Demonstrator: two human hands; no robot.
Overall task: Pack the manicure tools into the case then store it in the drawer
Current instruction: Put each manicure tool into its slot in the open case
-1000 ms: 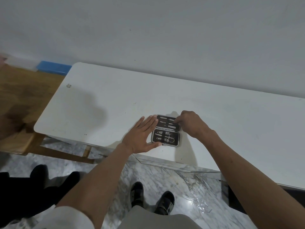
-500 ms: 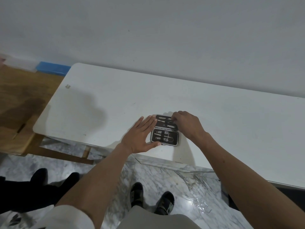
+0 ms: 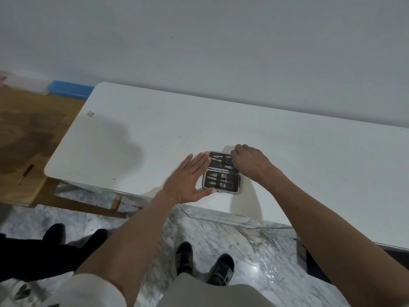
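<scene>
The case (image 3: 221, 172) lies open flat near the front edge of the table (image 3: 309, 162), one case with two halves. Your left hand (image 3: 188, 180) rests with straight fingers against its left side, steadying it. Your right hand (image 3: 250, 162) is curled over the far half at its right end; what it pinches cannot be told. Expect a light, rigid shell that slides easily on the smooth top. Grip it by the long edges once folded. The tools (image 3: 220, 181) number about four per half; the exact count is unclear.
</scene>
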